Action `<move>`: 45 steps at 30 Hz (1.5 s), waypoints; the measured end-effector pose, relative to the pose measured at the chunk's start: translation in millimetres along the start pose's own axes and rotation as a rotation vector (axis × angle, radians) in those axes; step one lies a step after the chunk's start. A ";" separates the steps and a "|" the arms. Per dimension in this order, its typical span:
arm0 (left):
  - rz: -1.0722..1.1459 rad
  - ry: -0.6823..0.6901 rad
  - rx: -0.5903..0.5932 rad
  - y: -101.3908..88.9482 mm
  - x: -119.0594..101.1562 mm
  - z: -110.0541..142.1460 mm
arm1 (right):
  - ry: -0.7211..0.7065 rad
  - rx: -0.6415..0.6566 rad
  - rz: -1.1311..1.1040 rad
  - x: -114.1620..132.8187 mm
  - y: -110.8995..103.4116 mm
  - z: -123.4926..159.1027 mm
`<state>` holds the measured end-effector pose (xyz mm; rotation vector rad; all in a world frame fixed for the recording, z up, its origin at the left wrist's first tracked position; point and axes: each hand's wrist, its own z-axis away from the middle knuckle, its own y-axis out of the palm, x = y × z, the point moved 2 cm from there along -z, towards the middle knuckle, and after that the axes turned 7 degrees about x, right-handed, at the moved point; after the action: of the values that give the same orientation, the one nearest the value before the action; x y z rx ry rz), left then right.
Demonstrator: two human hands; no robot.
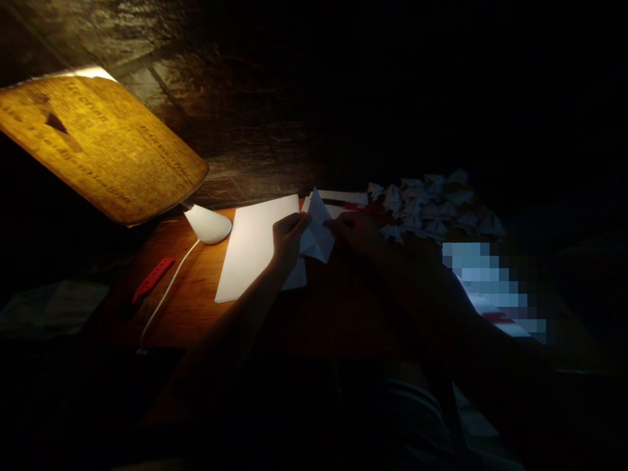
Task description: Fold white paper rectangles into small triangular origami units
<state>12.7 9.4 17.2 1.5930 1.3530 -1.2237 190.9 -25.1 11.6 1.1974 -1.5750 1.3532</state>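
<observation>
A folded sheet of white paper (318, 229), creased to a point at the top, is held up above the table between my two hands. My left hand (289, 235) pinches its left edge between thumb and fingers. At its right edge, my right hand (350, 229) is closed on the paper, mostly in shadow. Below and to the left of the folded paper lies a stack of white paper sheets (255, 245), partly covered by my left hand and forearm.
A lamp with a printed shade (108, 144) and white base (209, 224) stands at the left on the wooden table (191, 314). Its white cord (169, 288) runs past a red object (154, 278). Several folded paper pieces (436, 206) cluster at the back right. A glowing, pixelated area (485, 281) lies at right.
</observation>
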 end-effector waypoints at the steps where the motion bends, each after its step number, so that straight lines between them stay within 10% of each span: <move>1: 0.005 -0.008 0.000 0.2 0.1 0.1 | -0.007 -0.005 0.002 0.3 0.1 0.1; 45: -0.043 -0.041 0.036 0.1 5.9 1.7 | -0.081 0.321 0.027 7.6 2.8 8.4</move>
<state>12.5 9.7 11.1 1.5622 1.3530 -1.3059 186.3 -34.7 16.3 1.4414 -1.4700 1.6375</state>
